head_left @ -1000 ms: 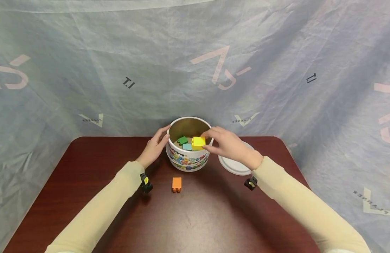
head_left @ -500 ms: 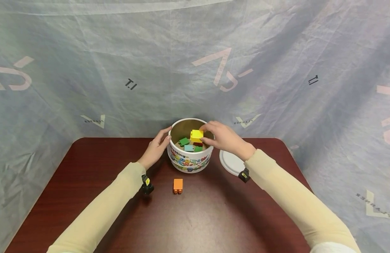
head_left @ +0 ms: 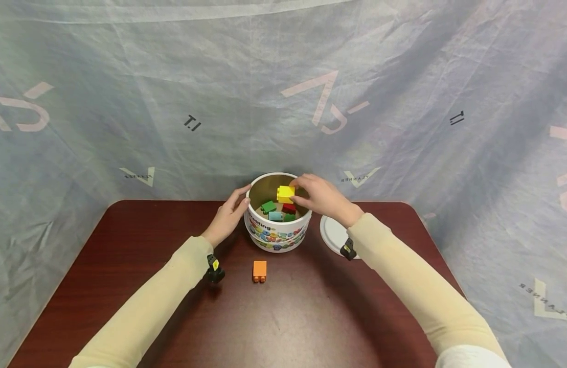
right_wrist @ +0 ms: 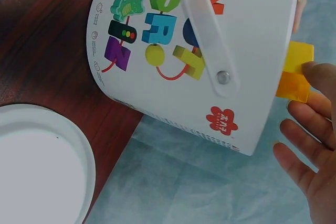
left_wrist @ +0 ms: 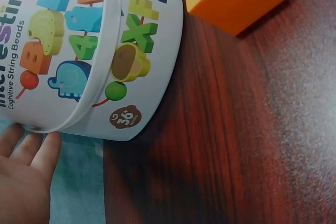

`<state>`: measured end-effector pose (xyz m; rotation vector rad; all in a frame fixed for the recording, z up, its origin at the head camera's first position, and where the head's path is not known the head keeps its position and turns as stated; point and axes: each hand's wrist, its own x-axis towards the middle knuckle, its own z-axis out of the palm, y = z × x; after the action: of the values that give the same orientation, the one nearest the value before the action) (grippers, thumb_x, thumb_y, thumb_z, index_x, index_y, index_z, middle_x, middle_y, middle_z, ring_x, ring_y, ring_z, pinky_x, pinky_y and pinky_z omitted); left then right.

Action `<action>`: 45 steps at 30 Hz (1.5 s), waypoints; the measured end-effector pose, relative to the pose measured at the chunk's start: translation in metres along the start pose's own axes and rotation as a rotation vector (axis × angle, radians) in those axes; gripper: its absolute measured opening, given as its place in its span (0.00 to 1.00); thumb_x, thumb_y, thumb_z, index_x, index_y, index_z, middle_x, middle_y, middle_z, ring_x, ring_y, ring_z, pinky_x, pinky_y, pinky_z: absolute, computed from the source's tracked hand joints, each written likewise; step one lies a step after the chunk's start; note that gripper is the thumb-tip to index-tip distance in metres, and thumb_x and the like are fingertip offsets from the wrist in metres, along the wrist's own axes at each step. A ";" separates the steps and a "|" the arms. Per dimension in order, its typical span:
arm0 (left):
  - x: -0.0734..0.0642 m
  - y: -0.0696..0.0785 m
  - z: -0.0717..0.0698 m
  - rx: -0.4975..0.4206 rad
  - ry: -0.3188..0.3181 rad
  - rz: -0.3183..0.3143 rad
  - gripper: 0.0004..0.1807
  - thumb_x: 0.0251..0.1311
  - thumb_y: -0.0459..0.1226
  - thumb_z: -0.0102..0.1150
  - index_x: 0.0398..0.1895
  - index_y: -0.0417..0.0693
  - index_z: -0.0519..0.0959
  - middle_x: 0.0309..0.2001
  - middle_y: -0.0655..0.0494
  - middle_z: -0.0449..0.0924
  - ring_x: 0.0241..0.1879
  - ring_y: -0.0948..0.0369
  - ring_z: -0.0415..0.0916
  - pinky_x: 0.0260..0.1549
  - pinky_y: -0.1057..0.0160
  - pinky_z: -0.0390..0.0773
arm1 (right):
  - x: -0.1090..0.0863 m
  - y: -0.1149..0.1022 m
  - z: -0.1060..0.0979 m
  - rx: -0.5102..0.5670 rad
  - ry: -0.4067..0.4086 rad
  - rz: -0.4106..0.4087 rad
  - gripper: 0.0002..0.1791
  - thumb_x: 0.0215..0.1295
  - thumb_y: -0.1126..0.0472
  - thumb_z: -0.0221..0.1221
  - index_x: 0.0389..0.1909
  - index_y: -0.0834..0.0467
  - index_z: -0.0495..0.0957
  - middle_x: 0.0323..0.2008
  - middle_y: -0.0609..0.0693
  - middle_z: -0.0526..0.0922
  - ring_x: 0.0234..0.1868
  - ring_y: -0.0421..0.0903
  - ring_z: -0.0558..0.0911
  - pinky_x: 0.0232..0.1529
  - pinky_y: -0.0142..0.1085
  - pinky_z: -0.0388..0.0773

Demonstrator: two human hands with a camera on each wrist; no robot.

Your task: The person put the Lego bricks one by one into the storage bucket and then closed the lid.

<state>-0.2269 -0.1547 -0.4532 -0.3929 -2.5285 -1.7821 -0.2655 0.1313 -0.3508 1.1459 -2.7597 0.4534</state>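
A white round bucket (head_left: 277, 242) with printed letters and animals stands upright on the table. My left hand (head_left: 224, 221) rests on its left side near the rim; in the left wrist view, straight fingertips touch the wall. With thumb and fingers my right hand (head_left: 326, 198) pinches a yellow toy block (head_left: 285, 194) at the bucket's mouth, over the right part of the opening. Inside lie a green block (head_left: 267, 207), a light blue block (head_left: 275, 216), a red block (head_left: 289, 208) and a second green block (head_left: 289, 217). The right wrist view shows the yellow block (right_wrist: 300, 59) partly behind the rim.
An orange block (head_left: 259, 271) lies on the dark red table (head_left: 283, 317) in front of the bucket. To the right, a white round lid (head_left: 333, 235) lies partly under my right forearm. A grey cloth (head_left: 246, 102) hangs behind the table.
My right hand has risen slightly and moved left with the yellow block, uncovering the red and second green blocks. The left hand stays at the bucket. The whole view has shifted slightly.
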 end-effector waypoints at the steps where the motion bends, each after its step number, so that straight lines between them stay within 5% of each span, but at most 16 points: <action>1: 0.001 -0.002 0.000 0.004 0.001 0.001 0.29 0.83 0.48 0.44 0.83 0.60 0.59 0.82 0.56 0.56 0.78 0.49 0.59 0.74 0.42 0.62 | 0.001 0.001 0.001 -0.002 -0.002 0.003 0.20 0.71 0.55 0.67 0.57 0.61 0.82 0.51 0.55 0.84 0.52 0.53 0.82 0.56 0.49 0.80; 12: 0.003 -0.007 0.000 0.017 0.002 0.006 0.29 0.83 0.50 0.44 0.82 0.63 0.59 0.81 0.58 0.57 0.77 0.50 0.61 0.73 0.43 0.65 | 0.008 0.003 0.012 -0.020 -0.026 0.019 0.20 0.72 0.55 0.66 0.58 0.61 0.82 0.52 0.55 0.84 0.54 0.52 0.82 0.57 0.48 0.80; 16: -0.007 0.017 -0.002 0.020 -0.010 -0.003 0.29 0.84 0.44 0.43 0.83 0.52 0.58 0.81 0.49 0.56 0.77 0.45 0.60 0.72 0.41 0.65 | 0.009 0.002 0.017 -0.026 -0.025 0.012 0.20 0.72 0.55 0.66 0.59 0.61 0.82 0.54 0.56 0.85 0.57 0.54 0.82 0.60 0.49 0.79; 19: -0.008 0.021 -0.002 0.024 -0.008 -0.005 0.29 0.84 0.42 0.43 0.83 0.49 0.58 0.81 0.46 0.57 0.77 0.44 0.61 0.72 0.41 0.65 | 0.008 0.004 0.019 -0.034 -0.017 0.005 0.21 0.72 0.55 0.66 0.59 0.62 0.83 0.55 0.56 0.85 0.58 0.55 0.81 0.61 0.50 0.78; 23: 0.002 -0.004 0.001 0.014 0.007 -0.002 0.29 0.84 0.45 0.44 0.83 0.55 0.58 0.81 0.51 0.57 0.77 0.46 0.61 0.73 0.41 0.64 | 0.005 0.006 0.019 -0.026 -0.010 -0.003 0.20 0.73 0.55 0.66 0.58 0.62 0.83 0.55 0.56 0.85 0.58 0.55 0.81 0.61 0.50 0.78; 26: 0.002 -0.007 0.001 0.012 0.007 0.000 0.29 0.83 0.47 0.44 0.83 0.60 0.58 0.82 0.55 0.56 0.77 0.47 0.60 0.73 0.41 0.64 | 0.002 0.007 0.019 -0.018 0.000 -0.011 0.19 0.73 0.55 0.65 0.57 0.62 0.83 0.54 0.56 0.85 0.57 0.55 0.81 0.60 0.50 0.78; 37: 0.000 -0.005 0.000 0.026 0.001 0.006 0.28 0.83 0.51 0.44 0.82 0.65 0.60 0.81 0.57 0.58 0.77 0.49 0.61 0.72 0.43 0.66 | -0.016 0.001 0.014 0.009 0.056 -0.062 0.16 0.73 0.57 0.66 0.55 0.62 0.85 0.51 0.55 0.86 0.54 0.53 0.83 0.56 0.49 0.80; 45: -0.001 0.005 0.000 0.010 -0.012 -0.006 0.29 0.84 0.44 0.43 0.83 0.52 0.57 0.81 0.45 0.57 0.77 0.44 0.59 0.72 0.40 0.64 | -0.031 -0.009 0.010 0.010 0.105 -0.105 0.14 0.72 0.58 0.67 0.52 0.61 0.85 0.49 0.54 0.86 0.49 0.51 0.83 0.48 0.46 0.83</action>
<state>-0.2249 -0.1538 -0.4490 -0.3973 -2.5475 -1.7742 -0.2371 0.1429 -0.3655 1.2258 -2.5969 0.5002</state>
